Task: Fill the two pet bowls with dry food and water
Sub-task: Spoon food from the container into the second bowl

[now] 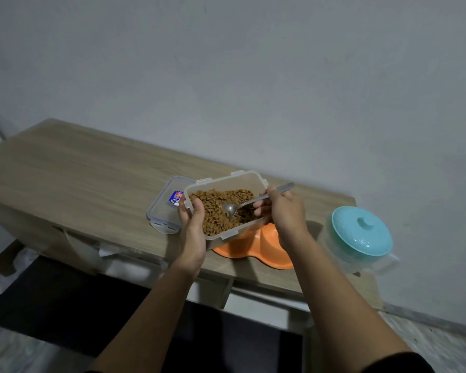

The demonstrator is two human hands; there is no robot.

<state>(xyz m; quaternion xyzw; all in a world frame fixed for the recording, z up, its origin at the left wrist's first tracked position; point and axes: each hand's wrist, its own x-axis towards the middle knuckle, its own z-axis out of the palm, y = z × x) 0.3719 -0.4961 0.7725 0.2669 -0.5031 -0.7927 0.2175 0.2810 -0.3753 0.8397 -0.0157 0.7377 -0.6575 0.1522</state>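
My left hand (193, 232) grips the near left side of a clear plastic container (253, 181) of brown dry food (213, 208), lifted above the table. In my right hand (285, 211) I pinch the handle of a metal spoon (230, 208), whose bowl lies in the kibble. Below the container sits an orange double pet bowl (267, 249), mostly hidden by the container and my right arm. A clear water jug (361, 262) with a teal lid (361, 232) stands to the right of it.
The container's clear lid (162, 211) lies flat on the wooden table (78, 170), left of the container. A grey wall runs behind the table. The table's front edge is near my forearms, with dark floor below.
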